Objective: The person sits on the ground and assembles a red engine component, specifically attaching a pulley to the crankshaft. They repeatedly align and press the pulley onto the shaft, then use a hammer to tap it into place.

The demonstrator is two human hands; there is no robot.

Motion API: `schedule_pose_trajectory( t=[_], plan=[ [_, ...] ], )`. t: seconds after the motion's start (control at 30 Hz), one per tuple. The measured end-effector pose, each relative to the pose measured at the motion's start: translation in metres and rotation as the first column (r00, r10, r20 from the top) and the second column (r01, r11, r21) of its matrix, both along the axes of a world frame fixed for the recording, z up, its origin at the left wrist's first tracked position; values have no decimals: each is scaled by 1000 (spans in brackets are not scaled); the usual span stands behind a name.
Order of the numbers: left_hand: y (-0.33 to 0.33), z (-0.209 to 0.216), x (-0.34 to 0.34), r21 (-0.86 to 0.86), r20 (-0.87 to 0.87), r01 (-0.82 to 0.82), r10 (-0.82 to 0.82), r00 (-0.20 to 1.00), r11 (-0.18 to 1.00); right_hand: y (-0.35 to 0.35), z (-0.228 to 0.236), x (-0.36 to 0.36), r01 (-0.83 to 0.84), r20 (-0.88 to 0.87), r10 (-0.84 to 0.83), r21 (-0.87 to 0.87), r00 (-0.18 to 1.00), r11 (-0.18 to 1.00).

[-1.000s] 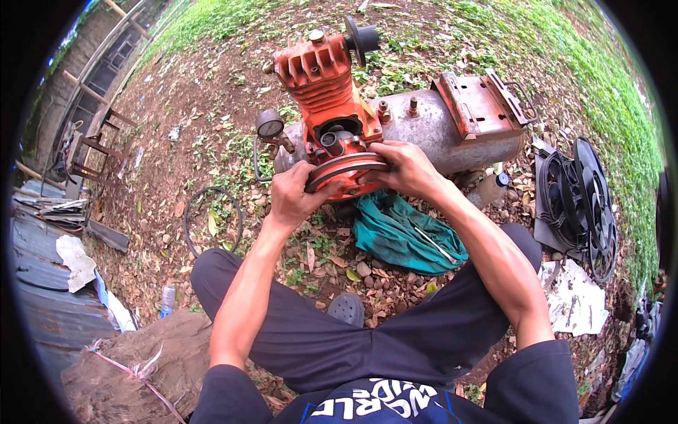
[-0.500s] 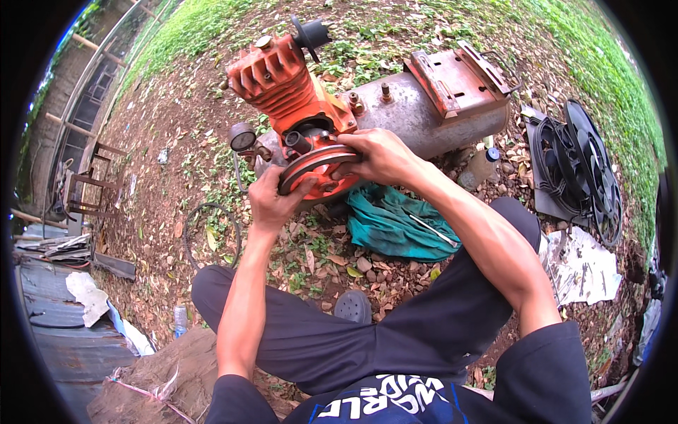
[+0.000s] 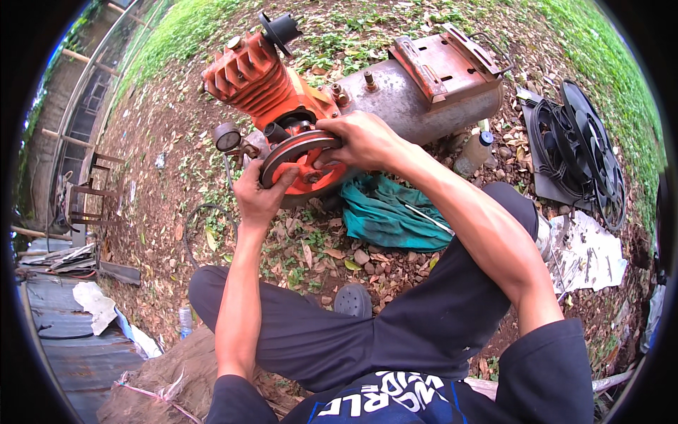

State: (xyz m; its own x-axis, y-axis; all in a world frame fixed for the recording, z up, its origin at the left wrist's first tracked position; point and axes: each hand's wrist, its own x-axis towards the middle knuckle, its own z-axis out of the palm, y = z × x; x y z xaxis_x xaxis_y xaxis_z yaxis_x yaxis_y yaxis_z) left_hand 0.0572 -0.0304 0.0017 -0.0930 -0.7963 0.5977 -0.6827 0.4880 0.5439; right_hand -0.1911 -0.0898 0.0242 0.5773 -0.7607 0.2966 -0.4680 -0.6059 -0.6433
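My left hand [image 3: 258, 193] grips the left edge of a pulley wheel [image 3: 288, 148] with a dark grooved rim and orange spokes, thumb on its face. Across from it, my right hand [image 3: 366, 145] pinches the upper right rim. The wheel sits at the open crankcase of an orange finned compressor pump [image 3: 247, 81], beside a short dark tube [image 3: 274, 132]. A black cylindrical part [image 3: 281, 32] tops the pump, and a round gauge [image 3: 227, 137] stands left of the wheel. Whether the wheel is seated on a shaft is hidden.
Behind lies a grey tank [image 3: 399, 95] with a rusty bracket [image 3: 448, 63]. A teal cloth [image 3: 388, 222] with a thin metal rod [image 3: 429, 219] is on the leafy ground. To the right are a bottle [image 3: 473, 154], a black fan assembly [image 3: 583, 155] and a white sheet [image 3: 597, 258] holding small parts.
The pulley wheel's face has tilted more into view, with both hands still on it. The pump and tank appear slightly further left and up as the view shifted.
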Motion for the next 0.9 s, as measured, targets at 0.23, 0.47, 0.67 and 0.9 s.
schedule_pose_trajectory(
  t=[0.23,0.47,0.67,0.9],
  plan=[
    [0,2,-3,-9,41,-22,23,999,1000,-3,-2,-2,17,-15,-18,-76,1000,997],
    [0,-1,-1,-16,54,-25,26,998,1000,-4,-3,-1,12,-14,-13,-91,1000,996],
    [0,4,-4,0,42,-22,22,999,1000,-7,-7,-2,20,10,-19,-105,1000,994],
    [-5,19,-8,20,70,-23,22,997,1000,1,-1,-2,93,88,-97,46,991,995]
  ],
)
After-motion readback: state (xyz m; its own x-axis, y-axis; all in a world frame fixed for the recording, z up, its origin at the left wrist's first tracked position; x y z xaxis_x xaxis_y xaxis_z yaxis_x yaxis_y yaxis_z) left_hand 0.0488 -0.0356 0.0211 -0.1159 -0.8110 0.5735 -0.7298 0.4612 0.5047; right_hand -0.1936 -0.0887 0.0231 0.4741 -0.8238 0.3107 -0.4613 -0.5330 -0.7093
